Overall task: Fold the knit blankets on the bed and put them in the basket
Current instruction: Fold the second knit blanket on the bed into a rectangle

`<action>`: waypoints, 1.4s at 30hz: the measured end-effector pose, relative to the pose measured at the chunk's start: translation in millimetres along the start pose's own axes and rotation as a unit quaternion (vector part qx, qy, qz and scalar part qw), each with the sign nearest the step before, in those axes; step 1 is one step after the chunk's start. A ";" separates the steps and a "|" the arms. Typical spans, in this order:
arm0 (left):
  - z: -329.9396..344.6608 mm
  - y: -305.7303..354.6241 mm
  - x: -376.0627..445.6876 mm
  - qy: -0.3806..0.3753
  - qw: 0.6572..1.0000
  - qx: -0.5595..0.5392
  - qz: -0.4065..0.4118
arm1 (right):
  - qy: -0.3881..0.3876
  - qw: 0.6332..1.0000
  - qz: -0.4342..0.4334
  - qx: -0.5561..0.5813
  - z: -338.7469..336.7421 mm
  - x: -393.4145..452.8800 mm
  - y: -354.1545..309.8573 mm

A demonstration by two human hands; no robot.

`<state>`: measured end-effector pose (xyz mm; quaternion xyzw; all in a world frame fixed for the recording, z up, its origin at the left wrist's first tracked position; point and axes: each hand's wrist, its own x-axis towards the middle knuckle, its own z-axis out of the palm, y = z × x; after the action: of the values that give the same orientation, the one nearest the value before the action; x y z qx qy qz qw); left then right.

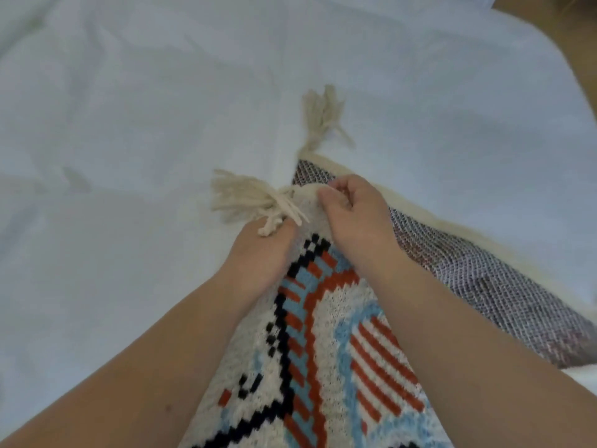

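Head view: showed white bed [161, 108] filling the frame from 9 to 2 o'clock. Spread across it, from centre to 5 o'clock, patterned blanket [326, 347], one corner folded back over grey underside at 3 o'clock. Pinched that folded corner at centre with right hand [352, 218], fingers curled on the cream edge. Gripped the blanket's left edge with left hand [261, 253], fingers tucked beneath. Hung over left hand, cream tassel [245, 198]; lay at 12 o'clock, second tassel [323, 118].
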<state>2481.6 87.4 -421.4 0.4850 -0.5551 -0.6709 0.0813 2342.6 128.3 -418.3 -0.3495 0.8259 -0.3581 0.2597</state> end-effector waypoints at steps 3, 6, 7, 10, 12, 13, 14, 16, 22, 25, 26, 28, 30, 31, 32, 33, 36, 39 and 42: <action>0.2 9.5 14.3 0.003 1.000 -0.009 0.027 | 0.042 0.997 -0.022 -0.054 -12.0 34.0 -1.5; 4.4 15.7 25.1 0.007 1.000 -0.018 0.009 | 0.036 0.993 -0.012 -0.108 -15.1 54.3 5.4; 5.2 14.8 31.0 0.008 1.000 -0.016 0.009 | 0.028 0.993 -0.005 -0.111 -12.7 58.1 8.9; 5.1 12.2 47.3 -0.005 1.000 -0.023 -0.002 | -0.001 0.997 0.010 -0.080 -2.4 63.6 17.9; 5.0 15.5 58.0 -0.014 0.998 -0.064 -0.003 | -0.026 0.999 0.012 -0.046 1.6 65.1 19.9; 4.9 18.7 63.8 -0.017 0.997 -0.079 0.003 | -0.036 0.999 0.009 -0.033 2.3 66.4 19.5; 4.7 23.1 69.3 -0.018 0.996 -0.088 0.014 | -0.040 0.999 0.002 -0.026 2.5 68.5 18.5; 2.6 33.5 78.3 -0.007 0.993 -0.105 0.046 | -0.035 0.999 -0.024 -0.014 2.3 74.4 14.3; -1.5 37.6 93.1 0.019 0.992 -0.043 0.118 | 0.008 0.997 -0.075 -0.009 13.6 92.7 8.1; -0.9 25.0 93.1 0.029 0.990 0.051 0.132 | 0.005 0.997 -0.062 -0.047 20.5 93.5 21.2; -1.2 22.8 94.0 0.044 0.989 0.065 0.127 | 0.014 0.997 -0.064 -0.047 21.0 94.5 22.9; -2.5 22.0 97.2 0.069 0.990 0.066 0.107 | 0.037 0.996 -0.074 -0.040 20.6 98.3 21.4; -3.1 24.8 98.9 0.072 0.993 0.054 0.082 | 0.040 0.994 -0.080 -0.054 19.9 102.7 20.6; -2.9 25.8 99.6 0.069 0.994 0.041 0.069 | 0.032 0.994 -0.080 -0.067 20.1 104.0 21.6; -3.0 26.7 99.7 0.065 0.995 0.031 0.063 | 0.021 0.994 -0.078 -0.078 21.1 104.8 23.3; -2.9 27.0 99.6 0.062 0.996 0.027 0.060 | 0.011 0.993 -0.074 -0.087 22.2 105.5 24.8; -2.0 25.5 99.2 0.059 0.997 0.002 0.050 | -0.018 0.994 -0.061 -0.093 24.8 107.7 26.6; -2.1 22.9 100.2 0.066 0.996 -0.047 0.043 | -0.039 0.994 -0.056 -0.080 24.0 108.3 23.9; -0.6 22.5 98.6 0.054 0.995 -0.069 0.042 | -0.065 0.994 -0.041 -0.081 21.4 108.2 19.7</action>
<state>2421.4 14.8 -458.0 0.4902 -0.5223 -0.6762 0.1723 2282.3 46.7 -465.8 -0.4254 0.8185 -0.2770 0.2688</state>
